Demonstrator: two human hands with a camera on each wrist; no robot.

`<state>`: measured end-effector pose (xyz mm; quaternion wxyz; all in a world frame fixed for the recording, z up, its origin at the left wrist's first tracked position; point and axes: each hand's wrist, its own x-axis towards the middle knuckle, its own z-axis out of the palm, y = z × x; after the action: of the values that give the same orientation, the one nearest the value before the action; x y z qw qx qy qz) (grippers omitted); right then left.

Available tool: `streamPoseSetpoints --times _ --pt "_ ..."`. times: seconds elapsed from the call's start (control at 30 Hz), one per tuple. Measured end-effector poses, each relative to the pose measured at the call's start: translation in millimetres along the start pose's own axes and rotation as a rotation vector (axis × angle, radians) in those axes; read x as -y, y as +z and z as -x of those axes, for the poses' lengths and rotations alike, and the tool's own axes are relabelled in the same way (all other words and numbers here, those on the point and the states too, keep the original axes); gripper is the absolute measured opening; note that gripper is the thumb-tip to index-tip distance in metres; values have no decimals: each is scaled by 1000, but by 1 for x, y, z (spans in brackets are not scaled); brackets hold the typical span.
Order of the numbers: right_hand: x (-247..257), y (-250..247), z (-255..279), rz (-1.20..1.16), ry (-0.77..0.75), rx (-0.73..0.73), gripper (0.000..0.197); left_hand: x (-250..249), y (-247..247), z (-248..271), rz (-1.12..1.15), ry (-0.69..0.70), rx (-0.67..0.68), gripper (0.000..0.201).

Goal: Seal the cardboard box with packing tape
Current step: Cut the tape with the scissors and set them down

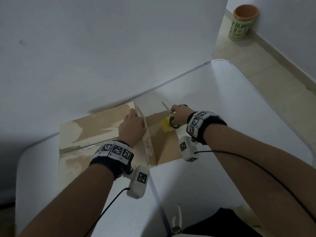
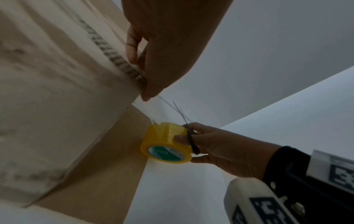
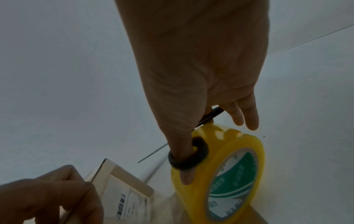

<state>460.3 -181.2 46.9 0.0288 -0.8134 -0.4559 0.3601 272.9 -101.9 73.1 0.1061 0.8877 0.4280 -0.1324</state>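
**Figure: Two hands at a raised box flap, with tape and scissors**

A flattened cardboard box (image 1: 95,127) lies on a white table (image 1: 239,106) that stands against a wall (image 1: 102,40). One flap (image 1: 145,132) stands upright from the box; a printed label (image 3: 132,201) shows on its right-hand face.

Left hand (image 1: 131,127): fingers curled over the top edge of the flap, thumb on one side and fingers on the other, pinching it upright. In the left wrist view the fingertip (image 2: 147,95) rests at the corrugated edge, where a clear strip of tape (image 2: 162,112) leaves the flap and runs down to the roll.

Right hand (image 1: 179,115): holds scissors (image 1: 168,112) with the thumb through a black ring; the blades are parted and point toward the wall. The same hand rests against a yellow tape roll (image 2: 166,142), thumb tip and lower fingers touching its outer face. The roll stands on edge on the cardboard just right of the flap, its green core label facing outward. Whether the blades already touch the strip cannot be told; the strip is nearly transparent and the frames are dim.

On the floor beyond the table stands a cup (image 1: 243,23) with printed letters.
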Motion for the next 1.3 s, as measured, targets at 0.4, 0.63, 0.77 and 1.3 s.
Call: streamPoseSetpoints --times 0.4,0.63,0.77,1.3 --pt "-3 -1 16 -190 -91 -222 43 -2 6 8 12 -3 -81 33" --pt "6 -1 41 -762 -94 -239 40 -1 7 9 22 2 -87 31" --pt "3 18 66 -1179 -13 207 30 1 10 7 18 0 -103 27" --pt "25 69 86 -1303 76 534 46 1 16 2 38 -19 -87 28"
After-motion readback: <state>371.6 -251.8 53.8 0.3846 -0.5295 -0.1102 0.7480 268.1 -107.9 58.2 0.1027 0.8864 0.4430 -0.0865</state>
